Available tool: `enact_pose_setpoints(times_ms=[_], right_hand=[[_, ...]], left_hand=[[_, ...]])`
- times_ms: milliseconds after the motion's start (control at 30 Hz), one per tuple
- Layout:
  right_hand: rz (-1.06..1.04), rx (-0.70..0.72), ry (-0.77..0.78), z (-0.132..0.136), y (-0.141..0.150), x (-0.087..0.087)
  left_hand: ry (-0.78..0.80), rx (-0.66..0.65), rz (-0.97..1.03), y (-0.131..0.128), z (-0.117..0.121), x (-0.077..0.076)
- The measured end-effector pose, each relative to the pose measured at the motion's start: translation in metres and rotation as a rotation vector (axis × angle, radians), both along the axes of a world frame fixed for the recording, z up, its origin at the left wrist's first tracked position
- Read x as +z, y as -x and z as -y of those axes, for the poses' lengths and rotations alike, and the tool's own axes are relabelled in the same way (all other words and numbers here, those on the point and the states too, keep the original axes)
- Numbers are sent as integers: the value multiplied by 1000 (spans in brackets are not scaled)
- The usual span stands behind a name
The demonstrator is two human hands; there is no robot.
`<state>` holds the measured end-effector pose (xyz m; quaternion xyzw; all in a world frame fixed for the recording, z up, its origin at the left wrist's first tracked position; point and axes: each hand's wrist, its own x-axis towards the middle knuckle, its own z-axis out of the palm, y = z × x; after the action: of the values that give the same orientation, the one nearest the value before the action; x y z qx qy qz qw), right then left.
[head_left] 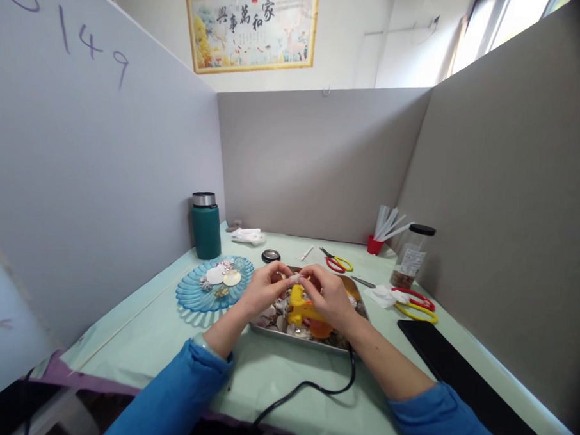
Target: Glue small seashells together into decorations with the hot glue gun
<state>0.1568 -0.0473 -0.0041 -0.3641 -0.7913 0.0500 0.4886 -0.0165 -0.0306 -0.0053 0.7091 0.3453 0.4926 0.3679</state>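
Above a metal tray (294, 341), my left hand (268, 286) and my right hand (329, 295) meet fingertip to fingertip. Both are closed in a pinch on one small whitish piece (296, 277); its exact kind is too small to make out. Under them in the tray lies a yellow glue gun (296, 307), partly covered by my right hand, with a black cord (311, 385) running toward the front edge. Shells and other small pieces (269, 316) surround it. Left of my left hand, a blue scalloped plate (190, 295) carries flat white and cream discs and small ornaments.
A green flask (206, 230) stands back left, near a round lid (270, 256). Small scissors (337, 261), a red cup of white sticks (375, 245), a black-lidded jar (412, 256), red-and-yellow-handled scissors (418, 305) and a black slab (460, 379) lie right. Grey partitions (316, 167) enclose the table.
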Motion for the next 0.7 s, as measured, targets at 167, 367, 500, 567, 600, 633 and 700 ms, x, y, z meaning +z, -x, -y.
enact_pose_setpoints(times_ms=[167,367,500,567,600,633,700], right_hand=[[-6,-5,21,-1,0,-2],[-19,17,47,0,0,-2],[-9,27,56,1,0,-1],[-8,28,59,1,0,-1],[-9,28,60,1,0,-1],[-9,28,59,1,0,-1],[-6,28,56,1,0,-1]], left_hand=[[43,-47,41,1,-2,0],[121,-138,108,0,2,4],[122,-149,106,1,3,5],[123,-141,108,1,2,4],[124,-136,111,1,1,3],[125,-133,115,1,0,3],[128,-133,122,1,-1,2]])
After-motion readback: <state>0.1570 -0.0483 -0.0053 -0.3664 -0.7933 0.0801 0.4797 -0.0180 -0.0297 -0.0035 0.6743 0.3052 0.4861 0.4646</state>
